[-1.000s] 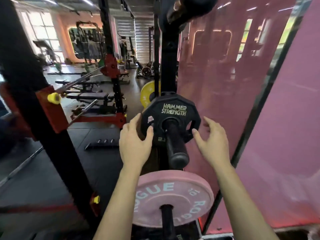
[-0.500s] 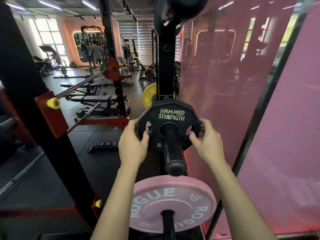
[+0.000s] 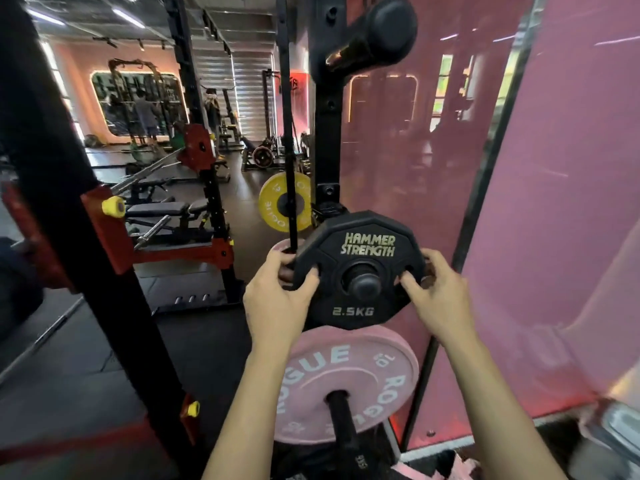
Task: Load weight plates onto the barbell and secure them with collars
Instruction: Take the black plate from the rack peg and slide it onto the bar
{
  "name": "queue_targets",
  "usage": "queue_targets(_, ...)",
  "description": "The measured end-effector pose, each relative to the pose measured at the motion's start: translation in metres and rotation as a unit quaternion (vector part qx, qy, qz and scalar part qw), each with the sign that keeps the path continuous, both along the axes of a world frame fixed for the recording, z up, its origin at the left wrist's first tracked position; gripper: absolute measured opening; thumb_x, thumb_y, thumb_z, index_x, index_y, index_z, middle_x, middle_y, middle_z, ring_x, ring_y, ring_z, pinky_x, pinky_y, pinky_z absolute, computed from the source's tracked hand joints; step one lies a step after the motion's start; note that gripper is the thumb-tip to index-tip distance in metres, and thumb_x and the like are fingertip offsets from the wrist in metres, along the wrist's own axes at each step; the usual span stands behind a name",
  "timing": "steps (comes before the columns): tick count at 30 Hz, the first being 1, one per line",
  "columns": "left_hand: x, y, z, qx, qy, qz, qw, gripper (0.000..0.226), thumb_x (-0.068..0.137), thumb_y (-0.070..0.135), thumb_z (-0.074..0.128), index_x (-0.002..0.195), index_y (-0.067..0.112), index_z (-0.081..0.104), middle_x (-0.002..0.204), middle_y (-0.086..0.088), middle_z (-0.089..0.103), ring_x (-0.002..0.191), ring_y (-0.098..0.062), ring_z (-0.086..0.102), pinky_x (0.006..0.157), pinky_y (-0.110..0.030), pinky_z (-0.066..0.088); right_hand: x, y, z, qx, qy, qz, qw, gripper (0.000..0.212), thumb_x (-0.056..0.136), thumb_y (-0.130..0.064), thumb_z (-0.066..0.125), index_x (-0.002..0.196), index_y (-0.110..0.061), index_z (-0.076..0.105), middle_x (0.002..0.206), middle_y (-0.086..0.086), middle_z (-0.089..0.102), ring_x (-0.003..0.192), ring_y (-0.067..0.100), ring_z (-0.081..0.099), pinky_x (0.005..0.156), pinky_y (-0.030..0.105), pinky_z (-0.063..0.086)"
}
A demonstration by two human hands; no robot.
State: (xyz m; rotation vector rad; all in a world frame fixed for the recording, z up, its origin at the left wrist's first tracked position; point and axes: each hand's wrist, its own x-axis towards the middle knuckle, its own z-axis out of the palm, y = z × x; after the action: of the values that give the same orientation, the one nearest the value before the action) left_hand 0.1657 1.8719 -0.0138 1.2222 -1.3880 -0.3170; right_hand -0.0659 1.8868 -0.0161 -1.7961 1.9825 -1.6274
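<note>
A black 2.5 kg Hammer Strength plate (image 3: 360, 244) hangs on a black storage peg (image 3: 362, 285) of the rack, near the peg's tip. My left hand (image 3: 277, 299) grips its left edge, thumb on the face. My right hand (image 3: 433, 292) grips the right edge with a finger in a grip hole. Below it a pink Rogue plate (image 3: 346, 382) sits on a lower peg (image 3: 341, 420). A barbell (image 3: 145, 174) lies across the red hooks of the rack at left. No collar is in view.
A black rack upright (image 3: 325, 133) rises behind the plate, with another peg (image 3: 374, 36) overhead. A yellow plate (image 3: 273, 202) hangs further back. A pink glass wall (image 3: 554, 202) runs close on the right. A black post with a red hook (image 3: 100, 230) stands at left, benches beyond.
Both hands closed on the black plate and drew it along the peg toward me, from deep on the peg to near its tip.
</note>
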Motion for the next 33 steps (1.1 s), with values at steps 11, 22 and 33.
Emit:
queue_targets(11, 0.024, 0.123, -0.036, 0.02, 0.042, -0.138, 0.989, 0.019, 0.079, 0.042, 0.08, 0.082, 0.037, 0.062, 0.07, 0.013, 0.062, 0.067, -0.007, 0.057, 0.062, -0.032, 0.048, 0.028, 0.169, -0.014, 0.031, 0.021, -0.127, 0.991, 0.029, 0.077, -0.022, 0.072, 0.106, -0.024, 0.072, 0.052, 0.001, 0.059, 0.052, 0.026, 0.056, 0.059, 0.041, 0.052)
queue_targets(22, 0.073, 0.226, -0.022, 0.013, 0.039, -0.133, 0.99, 0.022, 0.077, 0.038, 0.079, 0.089, 0.045, 0.061, 0.075, 0.01, 0.059, 0.068, -0.006, 0.052, 0.065, -0.022, 0.041, 0.082, 0.286, 0.001, -0.001, 0.008, -0.122, 0.992, 0.033, 0.078, -0.021, 0.071, 0.11, -0.03, 0.068, 0.07, -0.011, 0.068, 0.061, 0.005, 0.063, 0.061, 0.017, 0.048)
queue_targets(33, 0.125, 0.352, -0.056, 0.053, -0.001, 0.011, 0.999, 0.017, 0.08, 0.046, 0.069, 0.093, 0.037, 0.063, 0.076, 0.011, 0.056, 0.083, -0.018, 0.055, 0.077, -0.041, 0.046, 0.13, 0.367, -0.036, 0.008, 0.005, -0.03, 0.999, 0.034, 0.073, -0.019, 0.077, 0.106, -0.025, 0.071, 0.065, -0.015, 0.062, 0.059, 0.013, 0.061, 0.066, 0.022, 0.047)
